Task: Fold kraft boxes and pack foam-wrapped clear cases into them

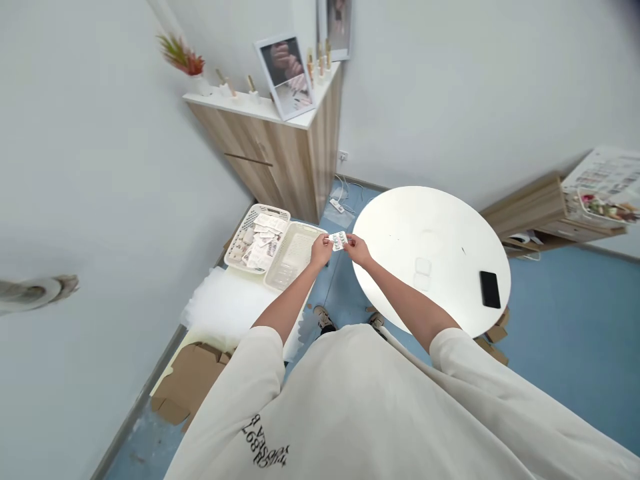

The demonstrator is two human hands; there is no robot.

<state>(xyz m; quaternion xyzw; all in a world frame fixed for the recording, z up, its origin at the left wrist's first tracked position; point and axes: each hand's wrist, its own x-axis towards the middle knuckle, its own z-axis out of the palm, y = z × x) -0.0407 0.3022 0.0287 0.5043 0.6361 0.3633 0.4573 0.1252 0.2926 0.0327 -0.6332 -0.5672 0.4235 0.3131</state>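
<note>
Both hands hold one small card of press-on nails between them, in the air at the left edge of a round white table. My left hand pinches its left end and my right hand pinches its right end. Two clear plastic pieces lie on the table near my right forearm. Left of my hands sit two white baskets: the far one holds several small packets, the near one looks almost empty.
A black phone lies at the table's right side. A wooden cabinet with a framed picture stands behind the baskets. White foam sheets and flattened cardboard lie on the blue floor to the left. A power strip lies by the wall.
</note>
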